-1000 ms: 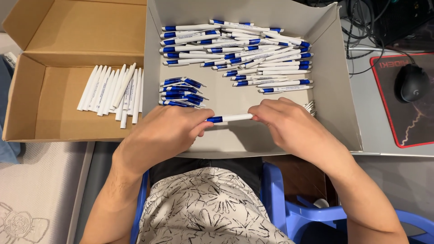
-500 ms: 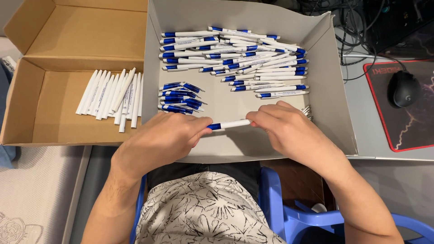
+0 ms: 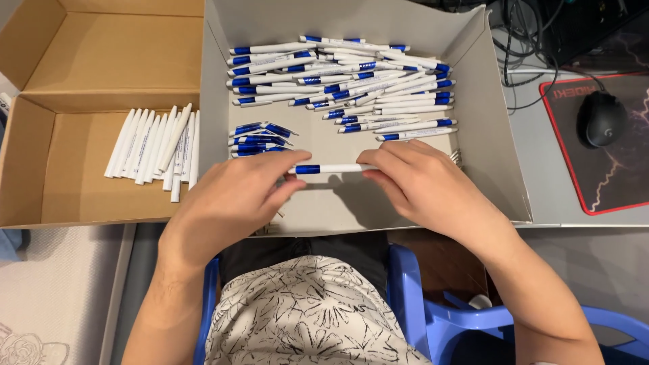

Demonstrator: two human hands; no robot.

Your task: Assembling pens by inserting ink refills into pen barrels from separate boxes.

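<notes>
At the far left sits a brown box, flaps open, with a neat row of white barrels lying side by side on its floor, apparently kept apart from the finished stock. Just right of it stands a grey box, wide and shallow, so everything in it lies within easy reach.

Inside the grey box, a small heap of blue clips lies near its left wall, close to the left hand. That hand is closed round the blue end of one pen, fingertips pinching it. The pen is held level, just above the box floor, spanning the gap between both hands. The right hand grips its white end, fingers curled over the barrel, so the two hands brace the pen from opposite ends, as one would to push or twist its parts together.

Behind the hands, a loose pile of pens fills the back of the box, mostly lying crosswise.

Further right, on the surface, a black mouse rests on a dark mat edged in red, with cables trailing behind.
</notes>
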